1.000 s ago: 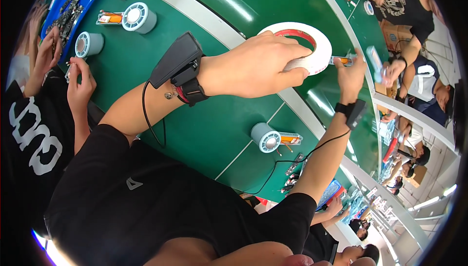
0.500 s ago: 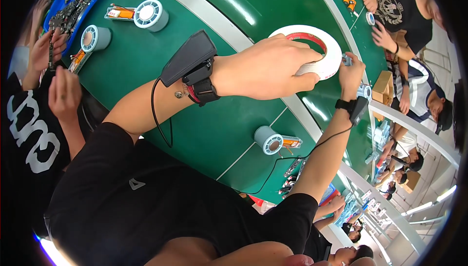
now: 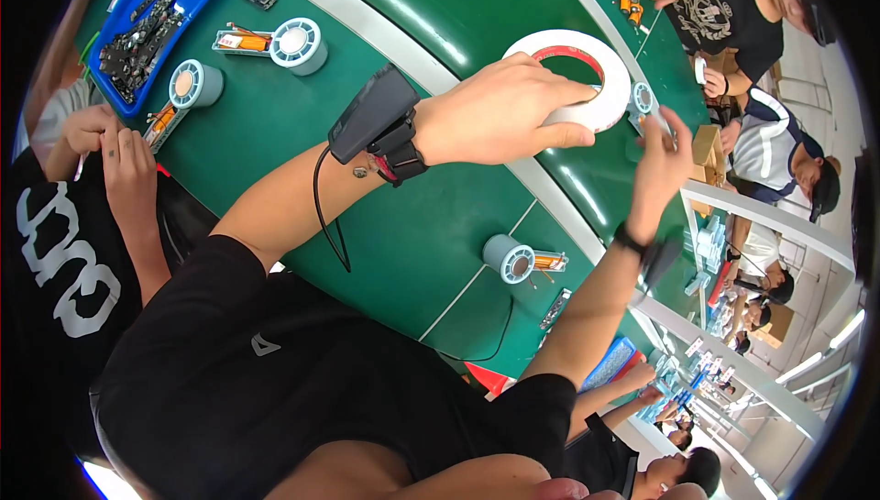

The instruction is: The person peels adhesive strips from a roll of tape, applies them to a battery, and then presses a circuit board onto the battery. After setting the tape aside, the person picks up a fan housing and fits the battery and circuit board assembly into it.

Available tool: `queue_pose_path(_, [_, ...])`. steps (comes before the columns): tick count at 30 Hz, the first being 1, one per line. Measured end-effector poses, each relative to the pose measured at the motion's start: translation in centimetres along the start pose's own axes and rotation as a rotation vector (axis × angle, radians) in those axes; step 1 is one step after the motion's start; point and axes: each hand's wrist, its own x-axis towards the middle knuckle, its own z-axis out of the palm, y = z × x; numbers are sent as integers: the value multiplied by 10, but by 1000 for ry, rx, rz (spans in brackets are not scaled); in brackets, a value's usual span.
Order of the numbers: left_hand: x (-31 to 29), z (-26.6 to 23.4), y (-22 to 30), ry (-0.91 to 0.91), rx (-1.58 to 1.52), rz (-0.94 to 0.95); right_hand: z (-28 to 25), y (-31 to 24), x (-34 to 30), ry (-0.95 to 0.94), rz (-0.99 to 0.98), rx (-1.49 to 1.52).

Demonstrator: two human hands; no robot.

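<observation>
Since a moment ago the right hand (image 3: 662,153) has slid off the tape roll's (image 3: 587,78) far edge and now hangs just beside it, fingers loosely spread, gripping nothing. Left hand (image 3: 500,110) is clamped over the near side of that white roll, holding it above the green worktop (image 3: 403,234). Nearer the person than the roll, a small grey spool (image 3: 510,259) stands on the worktop.

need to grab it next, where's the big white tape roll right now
In the head view it's upper right of centre: the white tape roll is held in the left hand above the green table, with the right hand just beside it.
</observation>
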Motion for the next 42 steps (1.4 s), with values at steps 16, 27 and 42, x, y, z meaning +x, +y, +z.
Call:
queue_pose_path(16, [-8, 6, 26, -101, 111, 92, 33, -93, -123, 151, -248, 250])
queue_pose_path(27, [-6, 6, 19, -149, 60, 29, 34, -85, -112, 81, -185, 622])
queue_pose_path(42, [13, -16, -3, 125, -405, -328, 76, 56, 72, 257, 538, 618])
